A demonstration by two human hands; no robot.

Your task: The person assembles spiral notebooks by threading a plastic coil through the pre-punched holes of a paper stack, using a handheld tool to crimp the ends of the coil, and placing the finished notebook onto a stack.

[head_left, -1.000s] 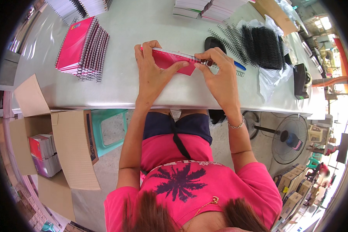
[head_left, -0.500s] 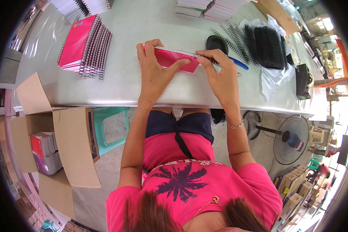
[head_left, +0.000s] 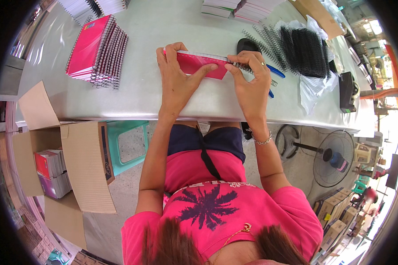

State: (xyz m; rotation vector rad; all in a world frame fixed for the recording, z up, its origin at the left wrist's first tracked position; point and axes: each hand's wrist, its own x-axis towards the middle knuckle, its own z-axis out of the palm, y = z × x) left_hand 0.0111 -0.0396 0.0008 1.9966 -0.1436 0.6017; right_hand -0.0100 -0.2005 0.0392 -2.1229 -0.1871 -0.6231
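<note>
My left hand (head_left: 177, 79) grips a pink notebook (head_left: 199, 66), thumb on its cover and fingers over its far edge. A row of punched holes runs along the notebook's upper edge. At its right end my right hand (head_left: 252, 81) pinches a dark spiral wire coil (head_left: 242, 68), which reaches the corner of the holes. How far the coil is threaded is hidden by my fingers. Just beyond the right hand lie pliers with blue handles (head_left: 275, 71), partly covered, and a black round object (head_left: 247, 45).
A stack of pink spiral notebooks (head_left: 90, 48) stands at the left. Loose black coils (head_left: 303, 51) lie heaped at the right on white plastic, near a black tape dispenser (head_left: 347, 92). More books (head_left: 252, 11) sit at the far edge. Below are an open carton (head_left: 86, 168) and a fan (head_left: 334, 152).
My right hand has turned slightly, showing more of the coil to its right and a blue plier handle below. The left hand still holds the notebook in nearly the same place.
</note>
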